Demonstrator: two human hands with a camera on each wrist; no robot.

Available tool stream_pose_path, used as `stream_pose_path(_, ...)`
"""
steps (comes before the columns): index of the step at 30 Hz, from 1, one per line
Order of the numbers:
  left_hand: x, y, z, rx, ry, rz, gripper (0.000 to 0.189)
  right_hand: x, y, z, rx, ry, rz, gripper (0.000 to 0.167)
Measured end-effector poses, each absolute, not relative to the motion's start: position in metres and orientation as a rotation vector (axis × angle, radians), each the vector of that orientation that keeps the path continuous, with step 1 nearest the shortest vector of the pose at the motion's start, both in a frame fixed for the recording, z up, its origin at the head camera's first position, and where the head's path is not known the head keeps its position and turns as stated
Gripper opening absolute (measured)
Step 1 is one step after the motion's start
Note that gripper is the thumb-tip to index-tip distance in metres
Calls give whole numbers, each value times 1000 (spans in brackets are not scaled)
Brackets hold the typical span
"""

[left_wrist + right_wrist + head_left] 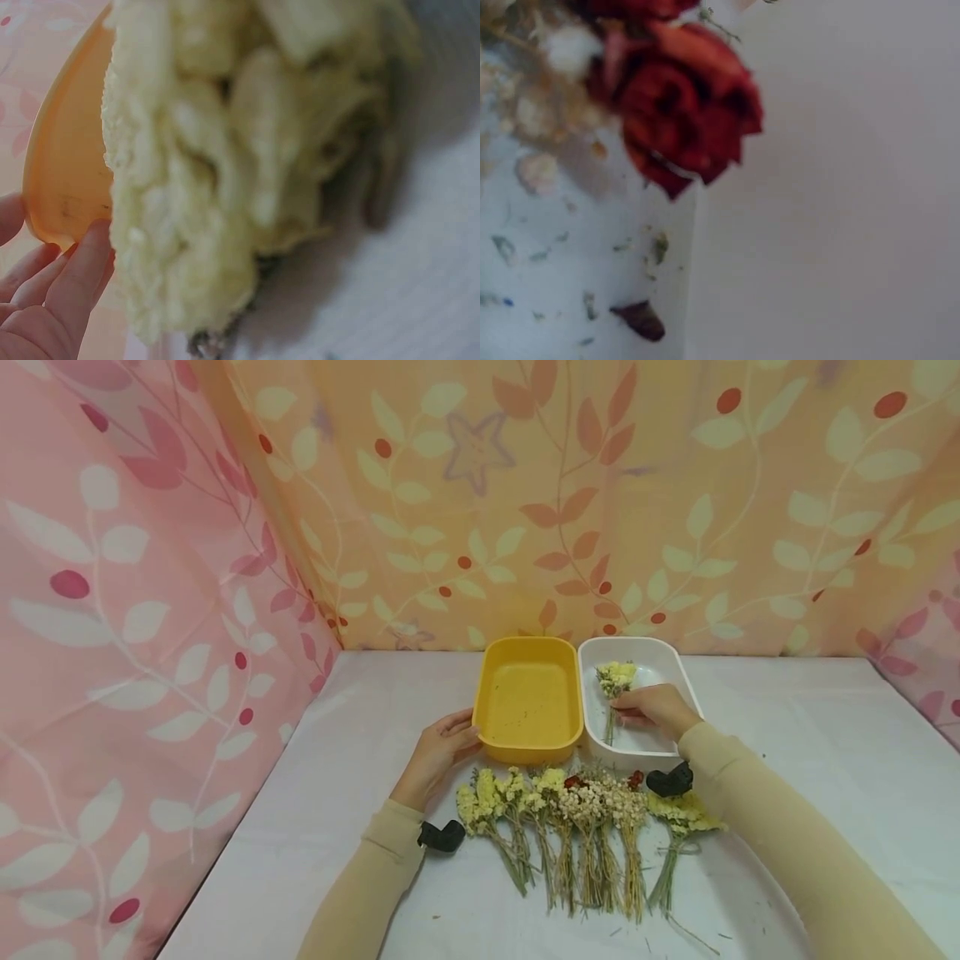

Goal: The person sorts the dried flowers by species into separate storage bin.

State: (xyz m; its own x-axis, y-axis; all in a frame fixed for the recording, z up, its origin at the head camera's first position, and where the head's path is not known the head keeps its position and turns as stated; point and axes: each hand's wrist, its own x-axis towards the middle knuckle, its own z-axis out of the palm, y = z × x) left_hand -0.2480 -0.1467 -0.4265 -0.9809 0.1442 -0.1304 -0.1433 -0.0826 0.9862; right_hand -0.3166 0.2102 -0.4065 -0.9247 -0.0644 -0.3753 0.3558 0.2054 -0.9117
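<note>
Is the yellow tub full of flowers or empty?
Empty of flowers. In the head view, the yellow tub shows its bare floor, with just a few tiny dark specks on it.

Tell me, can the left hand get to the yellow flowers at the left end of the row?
Probably yes. The left hand touches the yellow tray, and the yellow flowers lie close by with nothing seen between, though the hand would have to leave the tray.
</note>
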Motion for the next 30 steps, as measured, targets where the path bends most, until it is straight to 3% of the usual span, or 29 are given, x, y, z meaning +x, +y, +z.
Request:
stream_pose_path(21, -244, -147, -430, -7, 1986, 2177, 49, -320, 208, -415, 289, 2178, -1681, 32)
stream_pose_path(30, -246, -146, -429, -21, 1977, 2191, 50, -320, 208, -413, 321, 2091, -1712, 4)
